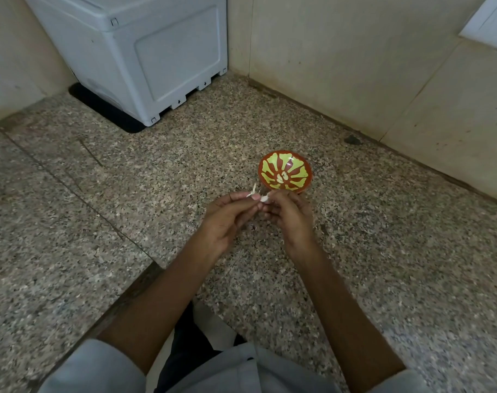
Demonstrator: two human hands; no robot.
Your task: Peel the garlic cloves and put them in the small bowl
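Garlic point(264, 198) pinched: left hand point(227, 219), right hand point(289, 217).

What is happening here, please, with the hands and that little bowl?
A person is peeling a garlic clove. The left hand and the right hand both pinch it, just in front of the small bowl. A strip of skin sticks up from the clove. The bowl stands on the speckled stone surface and already holds a few peeled cloves.
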